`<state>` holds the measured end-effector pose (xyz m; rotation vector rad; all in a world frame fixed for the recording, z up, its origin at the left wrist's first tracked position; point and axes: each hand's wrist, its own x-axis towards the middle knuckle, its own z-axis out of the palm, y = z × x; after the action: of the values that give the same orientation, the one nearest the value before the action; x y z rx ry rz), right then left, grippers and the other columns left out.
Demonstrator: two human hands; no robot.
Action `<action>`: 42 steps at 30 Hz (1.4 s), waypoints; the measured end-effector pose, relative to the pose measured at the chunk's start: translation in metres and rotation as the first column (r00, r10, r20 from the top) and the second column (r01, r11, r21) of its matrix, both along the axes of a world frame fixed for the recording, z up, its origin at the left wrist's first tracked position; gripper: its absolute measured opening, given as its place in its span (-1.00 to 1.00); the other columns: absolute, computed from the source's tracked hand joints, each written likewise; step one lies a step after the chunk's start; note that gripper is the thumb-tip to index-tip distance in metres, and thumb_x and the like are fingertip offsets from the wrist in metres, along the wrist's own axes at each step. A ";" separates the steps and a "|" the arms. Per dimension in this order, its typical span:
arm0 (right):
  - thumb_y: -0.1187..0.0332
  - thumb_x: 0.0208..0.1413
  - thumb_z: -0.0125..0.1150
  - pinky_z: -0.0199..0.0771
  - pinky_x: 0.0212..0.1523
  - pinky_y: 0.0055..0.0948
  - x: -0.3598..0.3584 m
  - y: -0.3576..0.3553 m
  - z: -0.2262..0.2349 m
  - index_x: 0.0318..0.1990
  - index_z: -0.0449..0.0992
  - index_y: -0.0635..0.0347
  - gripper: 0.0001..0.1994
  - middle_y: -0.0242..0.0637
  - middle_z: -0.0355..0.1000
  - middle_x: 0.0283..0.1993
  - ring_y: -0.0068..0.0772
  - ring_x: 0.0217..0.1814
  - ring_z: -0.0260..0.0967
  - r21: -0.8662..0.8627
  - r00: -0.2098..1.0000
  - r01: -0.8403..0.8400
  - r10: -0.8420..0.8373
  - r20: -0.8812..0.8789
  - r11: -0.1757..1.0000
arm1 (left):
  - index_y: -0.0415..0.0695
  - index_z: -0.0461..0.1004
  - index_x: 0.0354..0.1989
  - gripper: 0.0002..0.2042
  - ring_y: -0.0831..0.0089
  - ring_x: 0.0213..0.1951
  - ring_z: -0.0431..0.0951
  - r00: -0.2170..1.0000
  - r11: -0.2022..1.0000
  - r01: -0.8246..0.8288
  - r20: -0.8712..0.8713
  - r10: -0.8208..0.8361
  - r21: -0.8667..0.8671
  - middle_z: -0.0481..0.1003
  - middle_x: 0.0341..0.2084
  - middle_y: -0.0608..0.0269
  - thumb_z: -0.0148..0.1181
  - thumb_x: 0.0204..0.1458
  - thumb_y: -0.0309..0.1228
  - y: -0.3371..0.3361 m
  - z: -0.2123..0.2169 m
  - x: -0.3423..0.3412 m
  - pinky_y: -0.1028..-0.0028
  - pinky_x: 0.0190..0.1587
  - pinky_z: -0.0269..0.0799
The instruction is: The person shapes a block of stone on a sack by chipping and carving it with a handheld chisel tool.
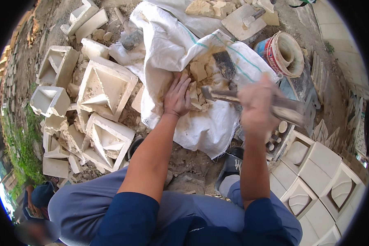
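The left hand (177,97) lies flat, fingers spread and pressed on a heap of pale chunks (199,71) on a white sack (168,45); it grips nothing, only pins the rubble down. The chunks sit at one o'clock from its fingertips, touching them. The right hand (256,105), blurred by motion, is closed around the handle of a hammer (233,96), whose long axis runs roughly from three to nine o'clock, the head end pointing toward the left hand's knuckles and close beside them. Of the two hands the left is nearer the chunks; the hammer head hangs just at their four o'clock. A dark trowel (224,63) lies on the heap at twelve. Farther out: hollow cast blocks (106,86) at nine o'clock, a bucket (285,53) at two.
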<state>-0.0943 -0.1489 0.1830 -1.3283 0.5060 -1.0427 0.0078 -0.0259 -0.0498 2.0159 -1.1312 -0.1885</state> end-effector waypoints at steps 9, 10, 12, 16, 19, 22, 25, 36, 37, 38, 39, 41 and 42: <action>0.40 0.42 -0.12 -0.04 -0.60 -0.45 -0.004 0.016 0.006 -0.58 0.22 0.14 -0.61 -0.49 -0.01 -0.72 -0.60 -0.71 -0.13 0.061 1.000 0.014 -0.013 -0.005 0.998 | -0.13 0.44 0.16 -0.58 0.01 0.28 0.34 1.000 1.000 -0.008 -0.013 0.008 0.001 0.41 0.22 0.11 0.01 0.07 -0.50 0.006 -0.003 -0.005 0.21 0.30 0.29; 0.40 0.42 -0.12 -0.04 -0.60 -0.45 -0.001 0.016 -0.003 -0.58 0.22 0.14 -0.61 -0.49 -0.01 -0.72 -0.60 -0.71 -0.13 0.057 1.000 0.017 -0.017 -0.006 0.998 | -0.13 0.44 0.16 -0.58 0.01 0.28 0.34 1.000 1.000 -0.005 -0.014 0.005 -0.004 0.41 0.22 0.11 0.01 0.07 -0.50 0.007 -0.004 -0.006 0.21 0.30 0.29; 0.35 0.37 0.04 0.00 -0.63 -0.54 0.010 0.014 -0.011 -0.60 0.35 0.16 -0.61 -0.54 0.12 -0.72 -0.69 -0.70 -0.05 0.105 0.989 -0.008 0.023 -0.145 0.994 | -0.14 0.44 0.16 -0.57 0.02 0.28 0.34 1.000 0.999 -0.017 -0.017 0.018 0.030 0.42 0.21 0.10 0.02 0.06 -0.50 0.009 -0.004 -0.006 0.21 0.29 0.30; 0.34 0.37 0.06 0.00 -0.61 -0.56 -0.005 0.005 0.027 -0.61 0.33 0.14 -0.60 -0.55 0.14 -0.71 -0.71 -0.67 -0.01 0.059 0.971 -0.166 0.152 0.185 0.984 | -0.13 0.44 0.16 -0.57 0.03 0.28 0.35 1.000 1.000 -0.023 0.008 0.023 0.000 0.41 0.21 0.11 0.01 0.06 -0.50 0.006 -0.004 0.005 0.22 0.29 0.30; 0.39 0.34 0.11 0.00 -0.62 -0.56 0.002 0.005 -0.019 -0.60 0.31 0.14 -0.62 -0.54 0.16 -0.71 -0.73 -0.69 -0.03 -0.002 1.000 0.028 -0.028 0.002 1.000 | -0.13 0.44 0.16 -0.57 0.05 0.28 0.35 1.000 1.000 -0.003 0.031 0.004 -0.029 0.41 0.22 0.12 0.00 0.07 -0.50 -0.002 -0.004 0.004 0.22 0.29 0.31; 0.43 0.33 0.11 -0.02 -0.65 -0.55 0.015 0.001 -0.011 -0.60 0.31 0.12 -0.63 -0.53 0.15 -0.72 -0.73 -0.72 -0.07 0.111 0.990 0.080 -0.065 -0.126 0.991 | -0.13 0.44 0.17 -0.57 0.06 0.28 0.35 1.000 1.000 -0.027 0.005 0.027 0.003 0.41 0.22 0.13 0.00 0.06 -0.50 0.002 -0.005 0.001 0.22 0.28 0.31; 0.41 0.34 0.09 -0.07 -0.67 -0.56 0.011 -0.001 0.014 -0.59 0.31 0.14 -0.64 -0.52 0.16 -0.70 -0.73 -0.70 -0.05 0.129 0.989 -0.023 0.003 0.150 0.991 | -0.13 0.44 0.17 -0.56 0.05 0.27 0.35 0.999 0.999 -0.045 0.026 0.044 0.018 0.42 0.22 0.14 0.01 0.05 -0.51 0.004 -0.005 0.006 0.23 0.28 0.32; 0.37 0.40 -0.05 -0.12 -0.63 -0.47 0.011 -0.001 0.000 -0.42 0.31 0.17 -0.73 -0.54 -0.07 -0.68 -0.62 -0.70 -0.17 0.085 0.997 0.007 -0.014 0.081 0.996 | -0.11 0.45 0.16 -0.56 0.05 0.26 0.37 0.999 0.999 -0.041 0.021 0.042 -0.026 0.42 0.21 0.14 0.02 0.04 -0.52 0.004 -0.005 0.000 0.22 0.27 0.33; 0.38 0.39 -0.04 -0.09 -0.63 -0.49 0.019 0.004 -0.013 -0.46 0.31 0.13 -0.71 -0.54 -0.07 -0.70 -0.63 -0.71 -0.16 0.037 0.998 0.065 -0.066 0.019 0.997 | -0.11 0.45 0.16 -0.56 0.05 0.26 0.37 0.999 0.999 -0.034 0.016 0.035 -0.028 0.42 0.21 0.14 0.02 0.04 -0.52 0.005 -0.005 -0.002 0.22 0.27 0.33; 0.38 0.39 -0.04 -0.09 -0.63 -0.49 0.020 0.004 -0.017 -0.46 0.31 0.13 -0.71 -0.54 -0.07 -0.70 -0.63 -0.71 -0.16 0.035 0.997 0.073 -0.073 0.015 0.997 | -0.11 0.44 0.16 -0.55 0.05 0.26 0.37 0.999 0.999 -0.032 0.005 0.032 -0.012 0.43 0.21 0.14 0.02 0.04 -0.52 0.007 -0.005 -0.004 0.22 0.27 0.33; 0.38 0.39 -0.04 -0.09 -0.63 -0.49 0.026 0.005 -0.015 -0.46 0.31 0.12 -0.72 -0.54 -0.06 -0.69 -0.64 -0.71 -0.14 0.073 0.993 0.093 -0.087 -0.075 0.993 | -0.11 0.44 0.17 -0.55 0.05 0.26 0.37 0.999 0.999 -0.037 -0.001 0.037 0.003 0.43 0.21 0.14 0.02 0.03 -0.52 0.007 -0.005 -0.004 0.23 0.27 0.33; 0.34 0.37 0.07 -0.11 -0.67 -0.57 0.030 0.007 0.002 -0.61 0.26 0.09 -0.60 -0.55 0.11 -0.71 -0.74 -0.69 -0.07 0.170 0.990 0.127 -0.114 -0.080 0.977 | -0.10 0.44 0.17 -0.54 0.05 0.26 0.37 0.999 0.999 -0.036 -0.003 0.036 0.008 0.43 0.21 0.14 0.02 0.03 -0.52 0.007 -0.004 -0.005 0.22 0.27 0.33; 0.34 0.37 0.07 -0.11 -0.67 -0.57 0.025 0.007 0.006 -0.61 0.26 0.09 -0.60 -0.55 0.11 -0.71 -0.74 -0.69 -0.07 0.170 0.991 0.120 -0.109 -0.074 0.978 | -0.10 0.44 0.18 -0.54 0.05 0.26 0.37 0.999 0.999 -0.043 0.001 0.043 0.019 0.43 0.21 0.15 0.02 0.03 -0.51 0.006 -0.004 -0.002 0.22 0.27 0.33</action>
<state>-0.0692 -0.1417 0.1893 -1.1909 0.7133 -1.0272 0.0061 -0.0201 -0.0541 2.0548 -1.0893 -0.1772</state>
